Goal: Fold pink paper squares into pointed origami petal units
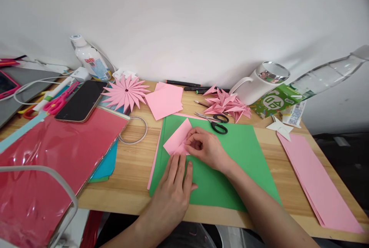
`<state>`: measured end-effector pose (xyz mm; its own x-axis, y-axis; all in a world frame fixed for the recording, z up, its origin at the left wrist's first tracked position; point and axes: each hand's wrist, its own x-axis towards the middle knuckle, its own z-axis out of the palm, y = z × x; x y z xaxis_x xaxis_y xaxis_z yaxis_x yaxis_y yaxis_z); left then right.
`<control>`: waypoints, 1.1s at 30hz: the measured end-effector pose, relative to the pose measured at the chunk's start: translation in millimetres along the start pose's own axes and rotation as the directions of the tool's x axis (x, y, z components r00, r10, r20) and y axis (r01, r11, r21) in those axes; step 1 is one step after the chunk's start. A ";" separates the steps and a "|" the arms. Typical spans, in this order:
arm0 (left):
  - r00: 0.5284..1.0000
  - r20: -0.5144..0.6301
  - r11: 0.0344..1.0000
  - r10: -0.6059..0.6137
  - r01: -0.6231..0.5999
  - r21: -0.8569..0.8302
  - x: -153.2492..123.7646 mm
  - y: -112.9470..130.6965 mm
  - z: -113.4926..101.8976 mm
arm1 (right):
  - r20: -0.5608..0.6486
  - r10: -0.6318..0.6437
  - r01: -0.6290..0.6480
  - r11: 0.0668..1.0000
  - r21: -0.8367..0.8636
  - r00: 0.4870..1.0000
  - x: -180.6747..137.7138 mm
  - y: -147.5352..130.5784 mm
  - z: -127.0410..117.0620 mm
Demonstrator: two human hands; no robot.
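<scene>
A small pink paper square (179, 135) lies partly folded on a green sheet (242, 171) in the middle of the wooden desk. My right hand (206, 148) has its fingers curled and pinches the paper's right corner. My left hand (174, 186) lies flat below it, fingers stretched out and pressing on the paper's lower edge.
Black-handled scissors (215, 120) lie just beyond the green sheet. Folded pink pieces (227, 104), a pink paper flower (126, 92), loose pink squares (165, 100), a white mug (261, 81), a phone (82, 101), a red folder (52, 152) and pink strips (314, 180) surround it.
</scene>
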<state>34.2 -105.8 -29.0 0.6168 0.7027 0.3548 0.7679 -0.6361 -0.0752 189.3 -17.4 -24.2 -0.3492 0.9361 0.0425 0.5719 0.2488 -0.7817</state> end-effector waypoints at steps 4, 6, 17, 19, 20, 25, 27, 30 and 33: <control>1.000 -0.004 1.000 0.030 -0.030 -0.002 0.5 -0.5 1.5 | 0.006 0.014 -0.014 1.000 0.022 1.000 0.1 2.0 0.1; 0.999 -0.006 0.999 0.034 -0.034 -0.006 -0.1 -0.4 2.6 | 0.007 0.023 -0.023 0.999 0.026 1.000 0.1 1.9 0.2; 1.000 0.014 1.000 0.019 -0.019 -0.010 -1.3 -0.7 7.6 | -0.030 0.070 -0.069 0.997 0.038 0.997 0.8 -2.1 2.7; 1.000 0.021 1.000 0.020 -0.020 -0.012 -1.4 -2.0 8.7 | -0.030 0.080 -0.078 0.996 0.051 0.996 0.8 -2.4 1.9; 0.999 0.027 1.000 0.020 -0.020 -0.015 -1.6 -2.8 9.2 | -0.026 0.082 -0.081 0.995 0.055 0.996 0.6 -2.5 1.3; 0.999 0.044 0.999 0.013 -0.011 -0.043 -2.7 -6.0 12.3 | 0.023 0.060 -0.061 0.996 0.065 0.998 -0.3 -0.8 -1.0; 0.998 0.057 0.999 0.008 -0.005 -0.052 -3.1 -6.3 13.6 | 0.032 0.059 -0.061 0.996 0.067 0.998 -0.4 0.5 -1.0; 0.998 0.070 0.999 -0.002 0.006 -0.052 -4.0 -6.2 15.5 | 0.025 0.071 -0.073 0.995 0.075 0.997 -0.1 1.7 -0.4; 0.999 0.046 0.998 -0.005 0.008 -0.062 -5.2 -5.9 16.9 | 0.015 0.082 -0.083 0.993 0.089 0.997 0.1 2.5 0.7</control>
<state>29.3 -100.3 -46.2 0.6204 0.7195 0.3121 0.7604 -0.6493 -0.0147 190.2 -16.9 -26.6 -0.3126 0.9494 -0.0310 0.5308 0.1475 -0.8346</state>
